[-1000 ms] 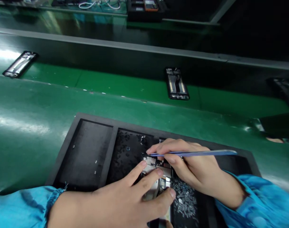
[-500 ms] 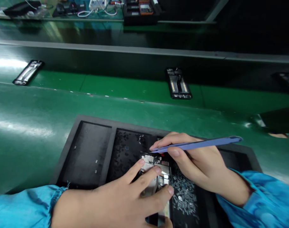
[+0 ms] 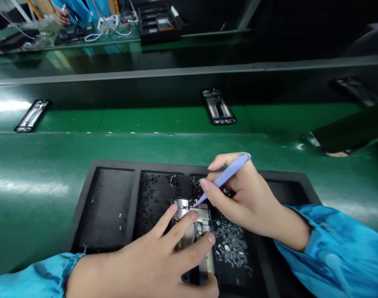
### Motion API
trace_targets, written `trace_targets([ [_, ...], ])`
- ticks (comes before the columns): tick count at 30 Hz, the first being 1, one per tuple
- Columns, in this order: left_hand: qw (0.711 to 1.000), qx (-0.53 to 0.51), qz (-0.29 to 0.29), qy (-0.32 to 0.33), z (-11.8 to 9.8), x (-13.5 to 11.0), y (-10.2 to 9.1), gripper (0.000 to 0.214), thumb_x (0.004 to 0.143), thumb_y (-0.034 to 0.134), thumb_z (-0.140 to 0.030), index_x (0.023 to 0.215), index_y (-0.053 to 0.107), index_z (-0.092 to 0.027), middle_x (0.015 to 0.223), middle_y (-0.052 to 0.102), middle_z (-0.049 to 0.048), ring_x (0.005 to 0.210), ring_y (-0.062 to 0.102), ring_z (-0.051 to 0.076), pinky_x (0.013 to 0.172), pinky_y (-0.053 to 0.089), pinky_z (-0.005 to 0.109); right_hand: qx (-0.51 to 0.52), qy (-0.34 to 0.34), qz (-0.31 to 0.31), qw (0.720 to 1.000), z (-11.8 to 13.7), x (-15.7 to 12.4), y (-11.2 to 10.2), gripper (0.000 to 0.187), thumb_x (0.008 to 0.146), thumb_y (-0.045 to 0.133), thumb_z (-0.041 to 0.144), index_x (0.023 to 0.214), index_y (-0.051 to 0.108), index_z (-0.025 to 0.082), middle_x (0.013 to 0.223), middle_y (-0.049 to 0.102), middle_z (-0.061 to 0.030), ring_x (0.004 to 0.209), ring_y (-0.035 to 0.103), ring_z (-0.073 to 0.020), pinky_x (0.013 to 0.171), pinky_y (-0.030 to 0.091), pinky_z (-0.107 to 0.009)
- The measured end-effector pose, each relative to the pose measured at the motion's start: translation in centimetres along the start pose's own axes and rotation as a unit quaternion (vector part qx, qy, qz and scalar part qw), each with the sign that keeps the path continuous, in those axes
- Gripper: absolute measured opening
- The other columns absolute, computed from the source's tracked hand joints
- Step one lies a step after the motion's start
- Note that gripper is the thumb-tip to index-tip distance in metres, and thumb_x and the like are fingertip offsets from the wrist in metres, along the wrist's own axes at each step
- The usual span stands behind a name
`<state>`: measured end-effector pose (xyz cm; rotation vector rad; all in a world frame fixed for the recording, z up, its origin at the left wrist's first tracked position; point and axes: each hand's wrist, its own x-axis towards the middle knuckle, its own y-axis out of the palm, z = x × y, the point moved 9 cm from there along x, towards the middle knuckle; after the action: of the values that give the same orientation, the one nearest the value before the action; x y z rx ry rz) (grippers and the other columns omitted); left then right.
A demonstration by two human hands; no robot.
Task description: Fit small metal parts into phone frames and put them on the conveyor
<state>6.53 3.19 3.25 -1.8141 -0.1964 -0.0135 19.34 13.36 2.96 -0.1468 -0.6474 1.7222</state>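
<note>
My left hand (image 3: 154, 260) grips an opened phone body (image 3: 195, 231) over a black foam tray (image 3: 114, 165), fingers pressed on its exposed metal and circuit parts. My right hand (image 3: 241, 198) pinches a blue pair of tweezers (image 3: 222, 178), tilted steeply, with the tip touching the upper end of the phone body. Small grey parts (image 3: 232, 244) lie in the tray compartment under my right hand, and tiny dark bits fill the middle compartment (image 3: 157, 194).
Green conveyor belt (image 3: 145, 120) runs across behind the tray, carrying opened phone frames at left (image 3: 32, 116), centre (image 3: 218, 107) and far right (image 3: 353, 91). Another person's hand (image 3: 336, 154) shows at the right edge. A far bench holds trays and cables (image 3: 114, 25).
The tweezers swung from nearly level to a steep tilt, tip down onto the phone body. My view rose and turned, showing more of the far bench. My left hand kept its grip.
</note>
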Motion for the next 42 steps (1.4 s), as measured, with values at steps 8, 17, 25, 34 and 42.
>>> trace_targets([
  [8,1.000,-0.007,-0.004,-0.003,0.0,0.0,0.2,0.049,0.086,0.069,-0.042,0.130,0.056,-0.025,0.149,0.050,0.0189,0.137,0.044,0.053,0.100,0.043,0.078,0.015,0.007,-0.011,1.000,-0.1,0.2,-0.4,0.018,0.100,0.051,0.023,0.097,0.035,0.028,0.062,0.036,0.0102,0.044,0.039,-0.0099,0.040,0.035,-0.027],
  [17,1.000,-0.004,0.000,0.004,-0.1,0.0,0.2,0.050,0.086,0.070,-0.040,0.131,0.056,-0.024,0.148,0.050,0.0207,0.136,0.045,0.055,0.099,0.043,0.079,0.015,0.038,-0.042,0.998,-0.9,0.1,-0.7,0.014,0.101,0.052,0.027,0.099,0.038,0.027,0.062,0.047,0.0080,0.046,0.051,-0.0126,0.042,0.038,-0.029],
  [25,1.000,0.015,-0.007,-0.002,-0.2,0.2,0.0,0.049,0.085,0.072,-0.042,0.130,0.060,-0.027,0.146,0.054,0.0174,0.135,0.048,0.052,0.100,0.045,0.076,-0.016,0.061,-0.027,0.998,-0.9,0.3,-0.8,0.018,0.097,0.057,0.028,0.092,0.040,0.027,0.059,0.047,0.0080,0.044,0.045,-0.0112,0.040,0.036,-0.027],
  [34,1.000,0.022,-0.004,-0.004,0.0,0.1,-0.3,0.047,0.087,0.070,-0.045,0.130,0.062,-0.030,0.146,0.054,0.0148,0.134,0.049,0.050,0.101,0.045,0.074,0.037,0.090,-0.083,0.992,-1.3,0.1,-1.6,0.016,0.098,0.060,0.033,0.093,0.045,0.029,0.058,0.052,0.0063,0.044,0.053,-0.0133,0.040,0.039,-0.029],
  [42,0.997,0.078,-0.020,-0.012,-0.1,0.1,0.0,0.045,0.091,0.067,-0.038,0.135,0.061,-0.033,0.151,0.051,0.0124,0.132,0.053,0.047,0.103,0.048,0.067,-0.072,-0.059,-0.032,0.995,1.2,1.6,-0.2,0.013,0.098,0.064,0.022,0.109,0.066,0.027,0.093,0.075,-0.0023,0.078,0.072,-0.0161,0.068,0.058,-0.029],
])
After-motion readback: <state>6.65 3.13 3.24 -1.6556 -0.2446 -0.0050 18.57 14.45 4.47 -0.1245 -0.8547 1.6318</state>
